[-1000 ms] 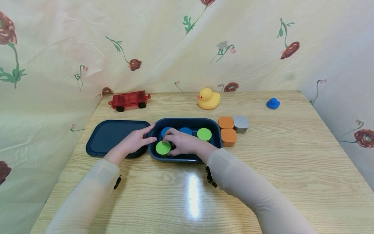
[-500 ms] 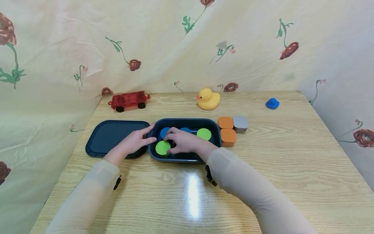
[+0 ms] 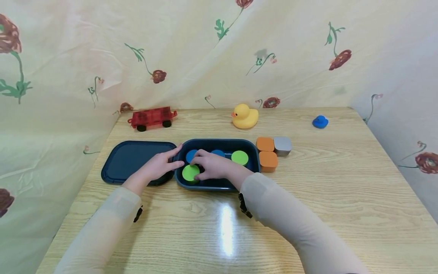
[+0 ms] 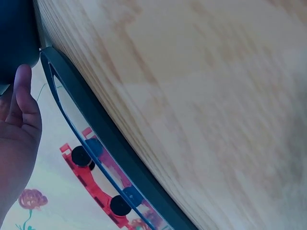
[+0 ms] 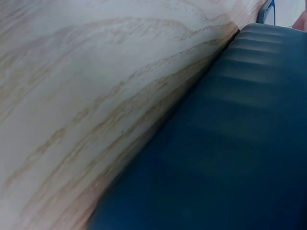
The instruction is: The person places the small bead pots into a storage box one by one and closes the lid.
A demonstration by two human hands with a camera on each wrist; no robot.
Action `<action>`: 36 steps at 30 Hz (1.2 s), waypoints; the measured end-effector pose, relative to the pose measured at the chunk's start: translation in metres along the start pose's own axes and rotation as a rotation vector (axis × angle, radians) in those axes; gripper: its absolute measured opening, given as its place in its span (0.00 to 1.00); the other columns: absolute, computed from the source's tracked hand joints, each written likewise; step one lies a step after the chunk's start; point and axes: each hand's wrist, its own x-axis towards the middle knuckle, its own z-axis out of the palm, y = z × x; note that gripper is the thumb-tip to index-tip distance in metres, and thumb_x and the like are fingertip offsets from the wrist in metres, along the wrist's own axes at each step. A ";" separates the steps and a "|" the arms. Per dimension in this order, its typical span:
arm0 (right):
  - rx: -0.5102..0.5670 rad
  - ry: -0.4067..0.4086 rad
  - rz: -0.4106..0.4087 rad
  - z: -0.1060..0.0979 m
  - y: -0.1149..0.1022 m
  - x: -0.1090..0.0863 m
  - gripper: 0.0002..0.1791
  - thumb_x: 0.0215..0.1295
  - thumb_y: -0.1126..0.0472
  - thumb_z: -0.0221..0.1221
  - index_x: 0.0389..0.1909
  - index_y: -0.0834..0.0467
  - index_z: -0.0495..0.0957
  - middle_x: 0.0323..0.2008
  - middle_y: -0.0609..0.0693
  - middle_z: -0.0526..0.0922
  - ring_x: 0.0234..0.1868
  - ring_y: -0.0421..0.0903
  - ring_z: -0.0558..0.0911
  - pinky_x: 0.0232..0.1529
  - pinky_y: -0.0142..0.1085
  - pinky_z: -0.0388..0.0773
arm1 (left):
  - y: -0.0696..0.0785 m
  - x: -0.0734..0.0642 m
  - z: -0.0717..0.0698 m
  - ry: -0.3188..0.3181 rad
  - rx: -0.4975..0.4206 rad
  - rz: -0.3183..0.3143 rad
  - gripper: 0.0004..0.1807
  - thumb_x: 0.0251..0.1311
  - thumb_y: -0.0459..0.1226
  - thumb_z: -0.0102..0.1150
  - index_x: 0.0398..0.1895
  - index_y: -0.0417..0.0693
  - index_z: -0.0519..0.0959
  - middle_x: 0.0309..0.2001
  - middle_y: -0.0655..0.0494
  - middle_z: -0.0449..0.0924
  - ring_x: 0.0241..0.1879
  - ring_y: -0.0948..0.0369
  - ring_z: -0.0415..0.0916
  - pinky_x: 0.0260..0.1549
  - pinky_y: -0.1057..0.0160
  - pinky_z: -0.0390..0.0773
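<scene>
Head cam: L hand (image 3: 155, 166) splayed at box (image 3: 222, 144) rim, R hand (image 3: 215, 166) pinches nearer grn cyl (image 3: 189, 173).

Left blue piece (image 3: 191, 156) inside box (image 3: 205, 188) sits nearer box's left end than one second ago. Right hand (image 3: 215, 167) now slightly farther left, its thumb (image 3: 197, 177) raised from lower beside front green piece (image 3: 190, 173) to that piece's right edge. Right sleeve (image 3: 261, 190) also slightly farther left.
</scene>
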 end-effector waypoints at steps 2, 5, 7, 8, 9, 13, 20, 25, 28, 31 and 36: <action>0.007 0.011 -0.003 -0.001 0.000 -0.002 0.25 0.61 0.48 0.61 0.59 0.51 0.73 0.58 0.50 0.64 0.45 0.41 0.73 0.46 0.30 0.73 | -0.001 0.000 0.000 0.002 -0.002 0.004 0.41 0.63 0.60 0.48 0.75 0.59 0.47 0.69 0.41 0.56 0.44 0.57 0.79 0.59 0.43 0.60; 0.022 0.039 -0.009 -0.005 0.000 -0.009 0.26 0.61 0.48 0.61 0.59 0.51 0.73 0.59 0.50 0.65 0.46 0.41 0.75 0.46 0.30 0.73 | 0.000 0.000 -0.001 0.004 0.001 0.007 0.41 0.62 0.60 0.48 0.75 0.59 0.47 0.69 0.42 0.56 0.46 0.56 0.79 0.59 0.44 0.60; 0.029 0.073 -0.023 -0.009 0.001 -0.015 0.26 0.61 0.49 0.62 0.59 0.52 0.73 0.58 0.50 0.66 0.46 0.42 0.76 0.45 0.31 0.74 | 0.000 -0.001 -0.001 0.003 0.003 0.009 0.42 0.62 0.61 0.47 0.75 0.58 0.47 0.69 0.42 0.56 0.47 0.55 0.78 0.60 0.44 0.59; 0.033 0.092 -0.032 -0.012 0.001 -0.019 0.26 0.61 0.50 0.62 0.59 0.54 0.73 0.58 0.51 0.66 0.46 0.42 0.76 0.45 0.32 0.74 | 0.000 -0.001 -0.002 0.006 0.008 0.009 0.42 0.62 0.61 0.47 0.75 0.58 0.47 0.69 0.42 0.56 0.48 0.54 0.78 0.60 0.44 0.59; 0.036 0.113 -0.039 -0.015 0.003 -0.023 0.26 0.61 0.50 0.62 0.59 0.55 0.73 0.57 0.51 0.67 0.46 0.43 0.76 0.44 0.32 0.74 | 0.000 -0.001 -0.002 0.008 0.010 0.008 0.43 0.61 0.61 0.47 0.75 0.58 0.47 0.69 0.42 0.56 0.50 0.53 0.77 0.60 0.43 0.58; 0.059 0.202 -0.042 -0.028 0.013 -0.041 0.26 0.60 0.50 0.63 0.58 0.57 0.74 0.55 0.52 0.70 0.44 0.44 0.76 0.43 0.34 0.74 | 0.001 -0.002 -0.004 0.012 0.021 0.001 0.43 0.61 0.62 0.48 0.75 0.58 0.46 0.69 0.41 0.56 0.51 0.52 0.76 0.61 0.43 0.57; 0.058 0.283 0.051 -0.050 0.041 -0.079 0.26 0.60 0.52 0.63 0.58 0.58 0.73 0.53 0.54 0.72 0.46 0.46 0.77 0.43 0.40 0.75 | -0.001 -0.003 -0.004 0.028 0.034 0.001 0.44 0.60 0.62 0.48 0.75 0.58 0.47 0.69 0.41 0.55 0.62 0.46 0.64 0.61 0.43 0.57; 0.054 0.294 0.135 -0.054 0.065 -0.108 0.26 0.59 0.54 0.64 0.57 0.59 0.74 0.54 0.56 0.71 0.46 0.50 0.76 0.45 0.44 0.76 | -0.001 -0.003 0.000 0.013 0.030 0.002 0.45 0.59 0.63 0.48 0.75 0.58 0.47 0.70 0.41 0.54 0.67 0.44 0.54 0.61 0.43 0.57; 0.054 0.301 0.169 -0.052 0.078 -0.123 0.26 0.59 0.54 0.65 0.56 0.60 0.74 0.55 0.58 0.70 0.48 0.53 0.77 0.48 0.47 0.75 | 0.000 -0.003 0.002 0.010 0.025 0.002 0.45 0.59 0.63 0.47 0.75 0.58 0.46 0.70 0.41 0.54 0.67 0.44 0.54 0.61 0.43 0.57; 0.049 0.320 0.183 -0.049 0.088 -0.136 0.25 0.58 0.55 0.65 0.55 0.61 0.75 0.54 0.60 0.69 0.49 0.56 0.77 0.49 0.49 0.74 | 0.001 -0.003 0.001 0.017 0.031 0.006 0.44 0.60 0.63 0.47 0.75 0.57 0.47 0.69 0.40 0.55 0.67 0.44 0.54 0.61 0.43 0.57; 0.011 0.376 0.155 -0.044 0.100 -0.152 0.24 0.56 0.59 0.67 0.53 0.63 0.76 0.53 0.62 0.71 0.49 0.58 0.75 0.48 0.50 0.74 | 0.005 -0.003 0.000 0.008 0.030 0.003 0.44 0.60 0.63 0.47 0.75 0.58 0.46 0.69 0.40 0.55 0.67 0.44 0.54 0.61 0.43 0.57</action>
